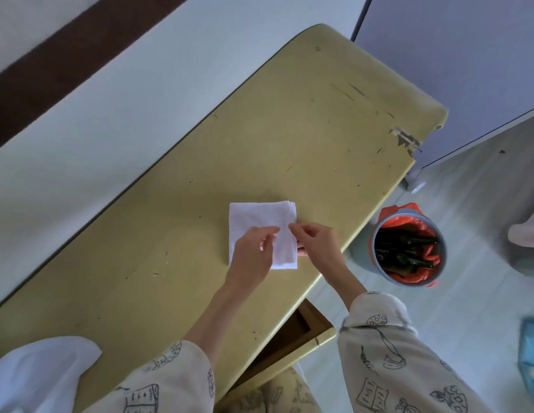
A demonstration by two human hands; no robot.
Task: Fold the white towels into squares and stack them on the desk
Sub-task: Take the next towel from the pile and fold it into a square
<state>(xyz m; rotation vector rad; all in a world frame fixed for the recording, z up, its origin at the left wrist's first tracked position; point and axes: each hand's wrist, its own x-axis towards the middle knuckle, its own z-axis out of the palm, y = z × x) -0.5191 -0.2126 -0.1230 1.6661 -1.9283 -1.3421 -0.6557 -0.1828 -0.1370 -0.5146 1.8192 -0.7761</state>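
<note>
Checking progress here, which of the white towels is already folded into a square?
The folded towel mid-desk under both hands; the other towel, at the near-left corner, lies loose and bunched.

bare desk (289, 129) beyond; unfolded towels (42, 371) near-left

Round grey bin (408, 245) on pale floor (456, 299) beside desk, lined with red bag (394, 211), dark glass bottles (414, 242) inside. Grey-blue cabinet (456, 70) on small white wheel (416, 184). Blue thing (531, 350) at right edge, blurred.
</note>
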